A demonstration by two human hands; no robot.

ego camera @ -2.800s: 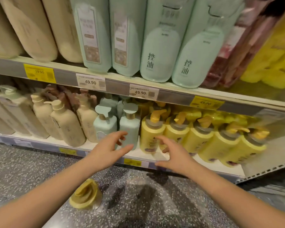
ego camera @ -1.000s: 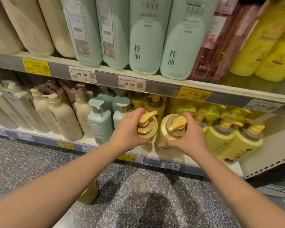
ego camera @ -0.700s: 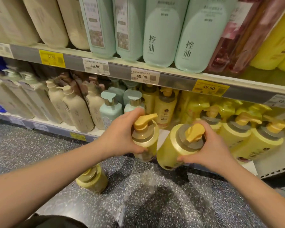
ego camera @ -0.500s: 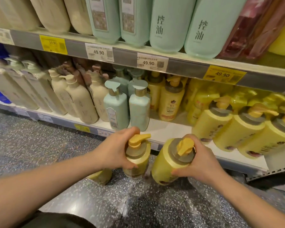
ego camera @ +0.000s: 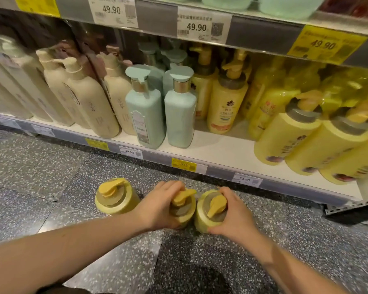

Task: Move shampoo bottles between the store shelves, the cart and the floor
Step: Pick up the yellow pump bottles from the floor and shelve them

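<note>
Speckled grey floor (ego camera: 30,177) across the lower half, with a white bottom shelf (ego camera: 221,149) running above it from 9 to 3 o'clock. On that shelf, from the left: pale bottles (ego camera: 6,92) cut off by the frame edge, too blurred to read; cream pump bottles (ego camera: 91,107) leaning back; two mint bottles (ego camera: 145,115) upright side by side at the front, more of the same half hidden behind; yellow pump bottles (ego camera: 227,102) set further back, bare shelf in front. Toward 3 o'clock, a front row of yellow bottles (ego camera: 285,136) smeared by blur, the last one cropped. At 12 o'clock, upper shelf rail (ego camera: 157,15) with price tags (ego camera: 113,10) reading 49.90; above it only rounded mint bottoms (ego camera: 289,5), cut off.

At 6 o'clock of the mint pair, over the floor, a row of three seen from above. Leftmost yellow shampoo bottle (ego camera: 115,198) standing free, untouched, at 9 o'clock of the left hand (ego camera: 157,204). Left hand wrapped round the middle bottle (ego camera: 184,206) below its pump, covering most of the body. Right bottle (ego camera: 208,211) right against the middle one at its 3 o'clock, grasped by the right hand (ego camera: 234,213), fingers on the far shoulder, thumb on the near side. Bases of both held bottles hidden; cannot tell whether resting on the floor or just above it. Left forearm (ego camera: 72,251) entering from 8 o'clock, right forearm (ego camera: 295,268) from 5 o'clock, elbows out of frame.
</note>
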